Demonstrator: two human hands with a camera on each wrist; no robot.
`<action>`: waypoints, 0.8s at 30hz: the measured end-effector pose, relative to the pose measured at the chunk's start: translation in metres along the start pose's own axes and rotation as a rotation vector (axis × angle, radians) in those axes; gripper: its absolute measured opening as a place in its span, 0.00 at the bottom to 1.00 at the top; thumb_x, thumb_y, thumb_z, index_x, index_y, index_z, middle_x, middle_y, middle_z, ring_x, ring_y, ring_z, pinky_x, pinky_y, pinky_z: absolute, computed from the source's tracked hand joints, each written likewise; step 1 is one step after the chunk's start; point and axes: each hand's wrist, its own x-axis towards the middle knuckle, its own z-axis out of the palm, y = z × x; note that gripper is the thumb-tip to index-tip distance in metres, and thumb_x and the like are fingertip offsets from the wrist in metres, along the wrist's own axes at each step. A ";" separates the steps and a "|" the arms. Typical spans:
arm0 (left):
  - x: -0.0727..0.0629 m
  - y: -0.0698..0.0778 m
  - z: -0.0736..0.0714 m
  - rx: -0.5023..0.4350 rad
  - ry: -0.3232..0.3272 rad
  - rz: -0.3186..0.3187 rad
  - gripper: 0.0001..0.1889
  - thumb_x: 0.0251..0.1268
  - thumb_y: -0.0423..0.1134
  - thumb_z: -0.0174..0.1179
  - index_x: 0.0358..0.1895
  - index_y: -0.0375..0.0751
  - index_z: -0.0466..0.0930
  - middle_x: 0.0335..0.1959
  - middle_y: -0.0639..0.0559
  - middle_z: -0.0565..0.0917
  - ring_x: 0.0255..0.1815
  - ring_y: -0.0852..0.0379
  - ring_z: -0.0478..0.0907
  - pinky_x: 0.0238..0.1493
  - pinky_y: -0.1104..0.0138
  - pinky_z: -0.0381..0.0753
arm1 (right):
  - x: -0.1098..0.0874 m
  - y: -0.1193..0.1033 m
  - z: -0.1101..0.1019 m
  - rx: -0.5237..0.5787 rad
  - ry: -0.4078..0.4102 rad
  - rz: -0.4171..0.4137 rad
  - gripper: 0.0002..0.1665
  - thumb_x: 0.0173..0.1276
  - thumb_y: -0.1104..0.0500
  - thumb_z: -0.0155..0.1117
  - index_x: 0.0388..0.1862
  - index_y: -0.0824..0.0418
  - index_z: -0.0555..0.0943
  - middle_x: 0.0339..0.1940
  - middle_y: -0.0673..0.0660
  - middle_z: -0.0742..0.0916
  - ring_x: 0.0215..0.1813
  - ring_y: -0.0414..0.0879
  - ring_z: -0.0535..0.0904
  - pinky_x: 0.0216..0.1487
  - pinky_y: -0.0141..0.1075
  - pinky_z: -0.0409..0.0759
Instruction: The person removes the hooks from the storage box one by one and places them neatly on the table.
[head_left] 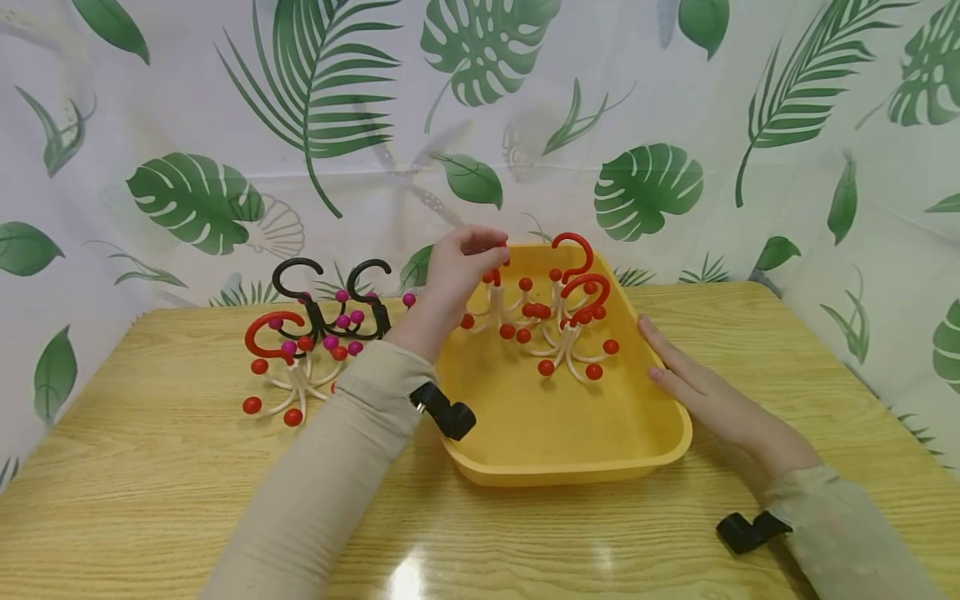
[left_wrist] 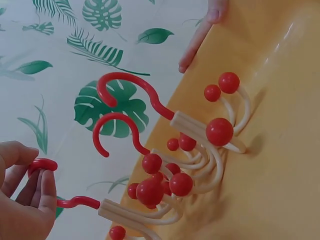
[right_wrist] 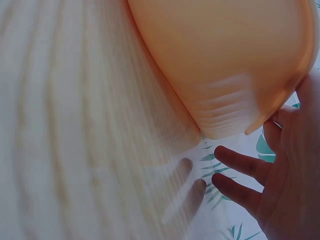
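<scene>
Around one red hook [left_wrist: 86,201], curled left hand [head_left: 457,277]

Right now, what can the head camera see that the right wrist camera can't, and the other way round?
Only the head view shows the left hand, the red-hooked racks, the black-hooked racks and the inside of the yellow tub.

Only the right wrist view shows the tub's outer side wall up close, with two of the right hand's fingers spread outside it.

Both show part of the tub, the right hand, the wooden table and the leafy backdrop.
</scene>
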 end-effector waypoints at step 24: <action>-0.050 0.057 -0.016 -0.039 -0.140 0.181 0.09 0.59 0.29 0.65 0.42 0.37 0.78 0.40 0.45 0.80 0.42 0.49 0.79 0.47 0.64 0.80 | 0.000 0.002 0.000 0.009 -0.001 -0.006 0.35 0.78 0.50 0.43 0.77 0.38 0.41 0.78 0.44 0.46 0.77 0.50 0.39 0.69 0.61 0.44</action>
